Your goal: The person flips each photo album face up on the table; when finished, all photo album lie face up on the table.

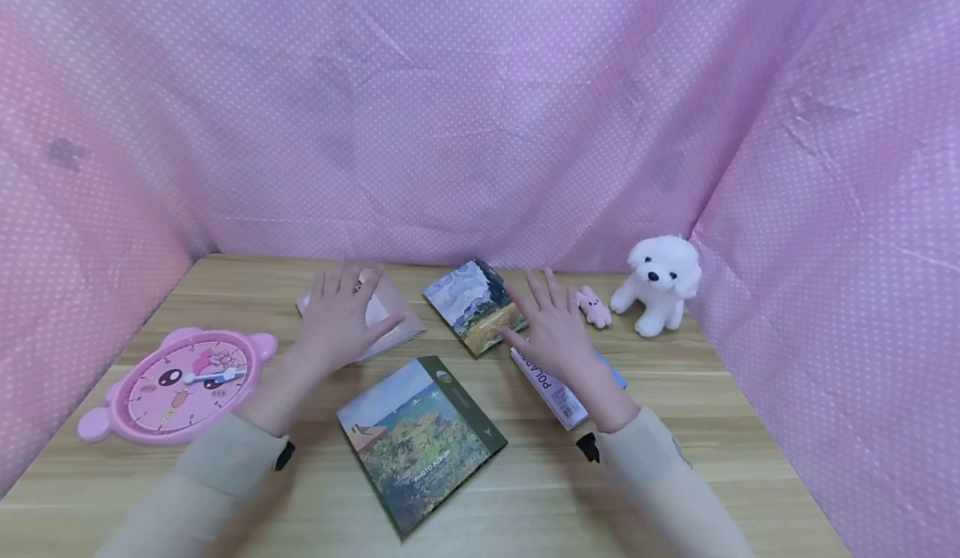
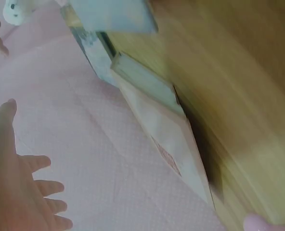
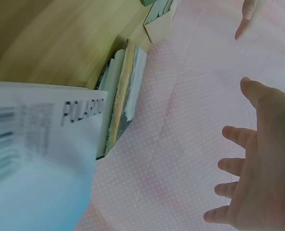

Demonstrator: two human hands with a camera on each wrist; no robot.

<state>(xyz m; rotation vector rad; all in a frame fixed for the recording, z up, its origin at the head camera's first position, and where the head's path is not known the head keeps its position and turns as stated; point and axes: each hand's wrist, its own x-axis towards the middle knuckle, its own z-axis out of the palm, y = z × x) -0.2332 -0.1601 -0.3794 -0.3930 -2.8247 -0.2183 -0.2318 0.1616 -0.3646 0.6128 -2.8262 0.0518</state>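
Observation:
My left hand (image 1: 339, 325), fingers spread, hovers over a pale pink album (image 1: 397, 329) and hides part of its cover. In the left wrist view, that hand's straight fingers stand apart from the album. Likewise spread, my right hand (image 1: 553, 337) is above a white and blue album marked POLAROID (image 1: 558, 400), covering much of it from the head camera. The right wrist view has nothing within the fingers (image 3: 236, 137). Between the hands, toward the back, lies an album with a painted field and sky (image 1: 468, 304). Nearer the front is a larger photo album (image 1: 420, 441) with a dark green spine.
A pink toy clock (image 1: 183, 387) with rounded ears lies at the left. At the back right, a white plush dog (image 1: 660, 283) sits beside a small pink plush toy (image 1: 595, 308). Dotted pink cloth (image 1: 465, 108) hangs behind and along both sides of the wooden table (image 1: 720, 458).

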